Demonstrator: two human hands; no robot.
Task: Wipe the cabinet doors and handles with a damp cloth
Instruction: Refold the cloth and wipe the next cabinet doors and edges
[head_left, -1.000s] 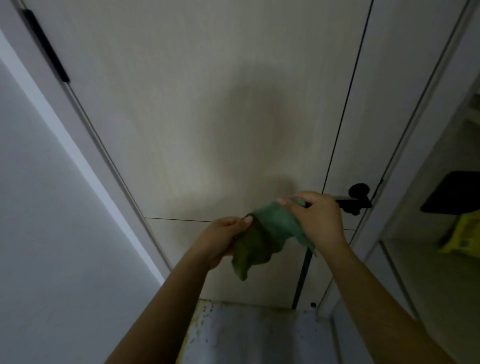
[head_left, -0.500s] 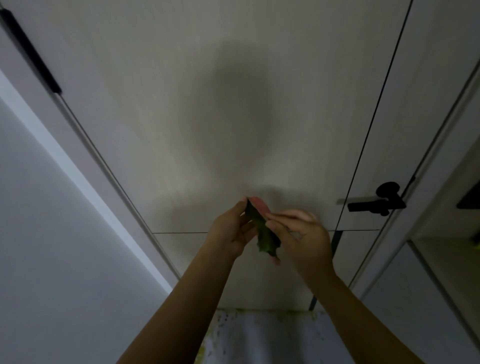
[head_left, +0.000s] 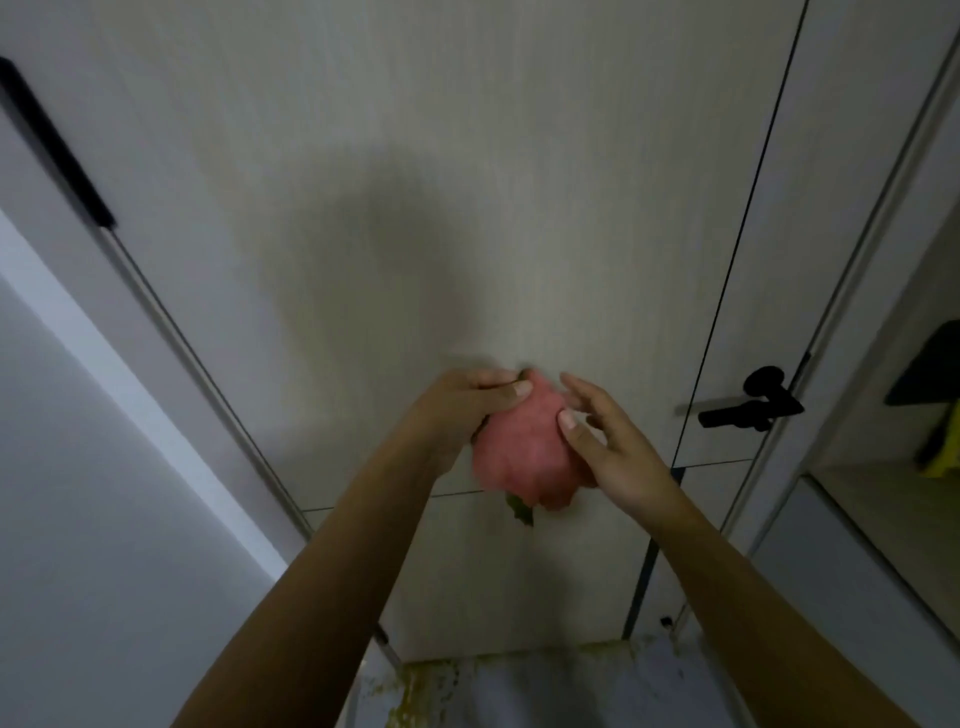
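A cloth (head_left: 524, 452), pink on the side facing me with a green corner hanging below, is bunched between both hands in front of a tall pale cabinet door (head_left: 467, 208). My left hand (head_left: 457, 410) pinches its upper left edge. My right hand (head_left: 608, 441) presses its right side with the thumb, fingers spread. A black lever handle (head_left: 748, 405) sticks out to the right of the hands, on the narrower door (head_left: 810, 208). A long black handle (head_left: 57, 145) runs along the cabinet's left edge.
A white wall (head_left: 104, 519) stands at the left. At the right an open compartment holds a dark object (head_left: 930, 364) and a yellow item (head_left: 948, 452). Stained floor (head_left: 519, 691) lies below the door.
The cloth was turned over in my hands, from its green side to its pink side. Both hands shifted slightly left, away from the lever handle, and the view moved closer to the door.
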